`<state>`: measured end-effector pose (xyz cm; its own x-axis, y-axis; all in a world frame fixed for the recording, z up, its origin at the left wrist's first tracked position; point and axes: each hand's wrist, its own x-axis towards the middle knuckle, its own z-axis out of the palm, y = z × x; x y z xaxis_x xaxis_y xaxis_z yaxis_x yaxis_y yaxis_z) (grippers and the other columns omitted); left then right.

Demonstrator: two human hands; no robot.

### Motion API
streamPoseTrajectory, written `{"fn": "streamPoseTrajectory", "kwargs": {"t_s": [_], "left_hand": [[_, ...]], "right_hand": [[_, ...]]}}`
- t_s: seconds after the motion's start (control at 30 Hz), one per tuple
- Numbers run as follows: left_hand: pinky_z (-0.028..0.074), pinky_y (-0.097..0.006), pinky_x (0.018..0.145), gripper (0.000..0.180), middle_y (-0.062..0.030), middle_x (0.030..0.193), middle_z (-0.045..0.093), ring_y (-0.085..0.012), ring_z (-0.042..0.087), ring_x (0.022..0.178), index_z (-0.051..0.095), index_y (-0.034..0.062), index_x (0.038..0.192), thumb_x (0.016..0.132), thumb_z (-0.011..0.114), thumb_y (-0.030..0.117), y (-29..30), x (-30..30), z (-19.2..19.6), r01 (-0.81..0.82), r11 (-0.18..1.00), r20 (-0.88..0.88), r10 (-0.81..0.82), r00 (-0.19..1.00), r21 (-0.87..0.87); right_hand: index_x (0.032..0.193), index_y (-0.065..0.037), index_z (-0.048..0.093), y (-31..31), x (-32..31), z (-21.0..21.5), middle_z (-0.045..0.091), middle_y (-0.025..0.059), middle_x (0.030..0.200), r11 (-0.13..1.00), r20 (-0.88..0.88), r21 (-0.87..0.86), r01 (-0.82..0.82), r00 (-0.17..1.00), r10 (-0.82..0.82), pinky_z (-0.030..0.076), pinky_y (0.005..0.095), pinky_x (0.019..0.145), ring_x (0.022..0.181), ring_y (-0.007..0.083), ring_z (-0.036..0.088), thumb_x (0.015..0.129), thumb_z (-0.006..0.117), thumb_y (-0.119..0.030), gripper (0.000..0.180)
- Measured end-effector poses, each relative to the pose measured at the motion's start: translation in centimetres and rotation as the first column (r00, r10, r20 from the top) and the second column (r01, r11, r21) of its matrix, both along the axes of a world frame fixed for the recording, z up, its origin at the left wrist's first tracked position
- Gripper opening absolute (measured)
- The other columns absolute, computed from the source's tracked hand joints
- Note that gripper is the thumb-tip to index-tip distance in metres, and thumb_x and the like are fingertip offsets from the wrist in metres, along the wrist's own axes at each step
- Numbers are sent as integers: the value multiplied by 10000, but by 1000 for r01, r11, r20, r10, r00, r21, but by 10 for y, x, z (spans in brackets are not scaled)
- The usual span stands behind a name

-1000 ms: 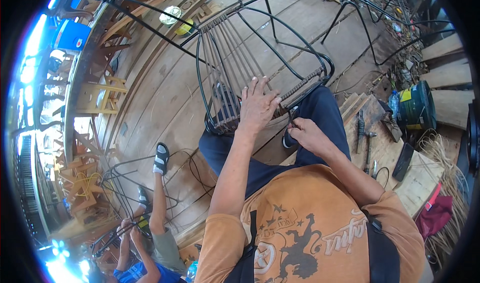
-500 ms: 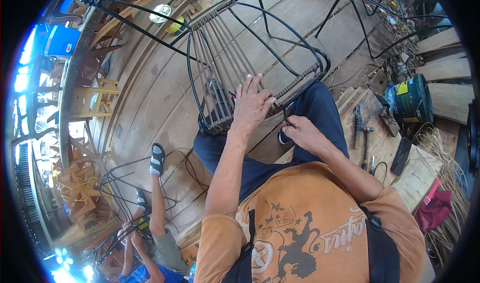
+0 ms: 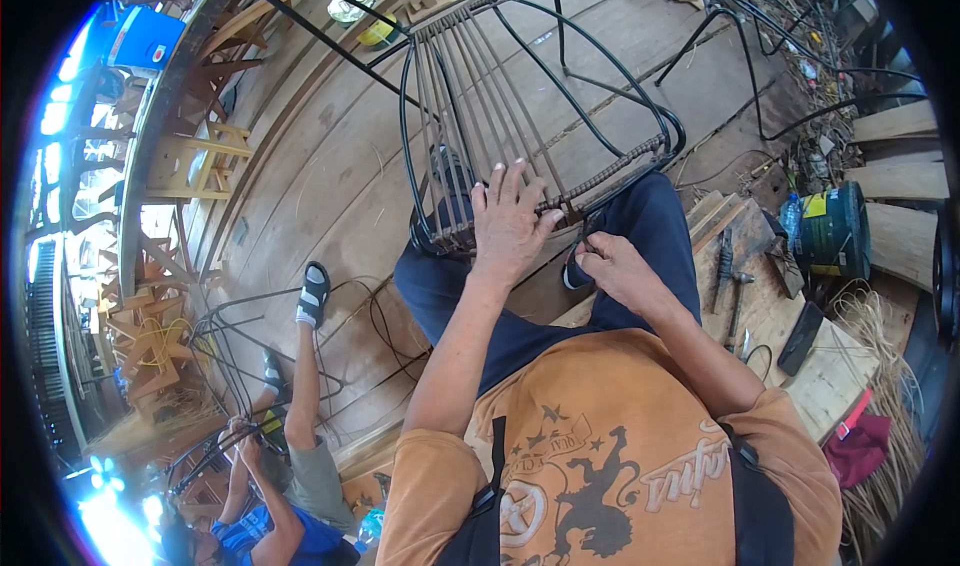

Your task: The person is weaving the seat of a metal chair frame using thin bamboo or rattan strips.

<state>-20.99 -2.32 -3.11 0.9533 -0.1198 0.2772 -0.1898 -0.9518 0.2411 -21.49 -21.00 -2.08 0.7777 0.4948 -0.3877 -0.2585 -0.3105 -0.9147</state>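
Observation:
In front of me a black metal chair frame [image 3: 405, 116] leans against my knees, with brown strands [image 3: 478, 76] strung lengthwise across it. My left hand [image 3: 512, 228] lies with fingers spread over the near ends of the strands, at the frame's near bar. Just right of it, my right hand [image 3: 618, 269] is closed in a pinch on a thin dark strand [image 3: 585, 232] that hangs from the bar. Brown strand is wound tightly around the bar's right part [image 3: 622, 164]. My left palm hides some of the strand ends.
A hammer [image 3: 738, 301] and a dark oblong case [image 3: 801, 338] lie on boards at my right, near a dark green bucket [image 3: 838, 231]. More metal frames [image 3: 745, 16] stand far right. At lower left a co-worker [image 3: 270, 506] handles another frame [image 3: 215, 341].
The view has turned slightly, so the chair frame appears farther right. My left fingers have shifted and spread a little along the bar. My right hand keeps its pinch on the strand.

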Motion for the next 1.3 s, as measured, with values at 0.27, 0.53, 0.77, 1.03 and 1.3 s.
{"fn": "streamPoseTrajectory", "kwargs": {"t_s": [0.27, 0.53, 0.77, 1.03, 1.3], "left_hand": [[280, -515, 980, 386, -97, 1246, 466, -309, 379, 1222, 572, 119, 1059, 765, 641, 358, 4, 1, -9, -39, 997, 26, 40, 999, -69], [281, -528, 970, 381, -109, 1241, 473, -326, 386, 1209, 596, 91, 984, 734, 669, 369, 0, 1, -7, -61, 997, 40, 63, 997, -47], [303, -533, 953, 400, -114, 1248, 466, -332, 383, 1212, 556, 75, 987, 724, 680, 349, 2, 2, -8, -25, 1000, 58, 25, 998, 8], [282, -531, 971, 377, -117, 1273, 453, -339, 382, 1217, 557, 63, 983, 760, 645, 353, -1, 3, -7, -59, 991, 55, 66, 996, -120], [226, -580, 973, 443, -137, 1304, 418, -358, 340, 1243, 534, 65, 1061, 809, 552, 429, -43, 4, -22, -336, 941, 146, 338, 930, -39]], "right_hand": [[799, -28, 522, 1, 0, 2, 400, -51, 647, 1000, -78, 18, 4, 997, -3, 308, 231, 501, 578, 49, 349, 852, 509, -118, 106], [799, -58, 518, 6, 1, -1, 407, -60, 643, 1000, -95, 24, -2, 995, 4, 292, 216, 468, 537, 36, 338, 860, 514, -119, 86], [806, -64, 516, 8, 1, -3, 400, -69, 624, 1000, -45, 12, -8, 999, 9, 277, 211, 452, 522, 28, 336, 859, 520, -129, 84], [806, -71, 513, 0, -2, -5, 389, -70, 614, 999, -67, 26, 18, 998, -16, 263, 214, 441, 509, 29, 331, 855, 526, -131, 78], [764, 4, 499, 2, -1, 2, 434, 4, 653, 1000, -77, 4, 12, 997, -11, 354, 269, 530, 607, 88, 385, 820, 528, -90, 113]]}}
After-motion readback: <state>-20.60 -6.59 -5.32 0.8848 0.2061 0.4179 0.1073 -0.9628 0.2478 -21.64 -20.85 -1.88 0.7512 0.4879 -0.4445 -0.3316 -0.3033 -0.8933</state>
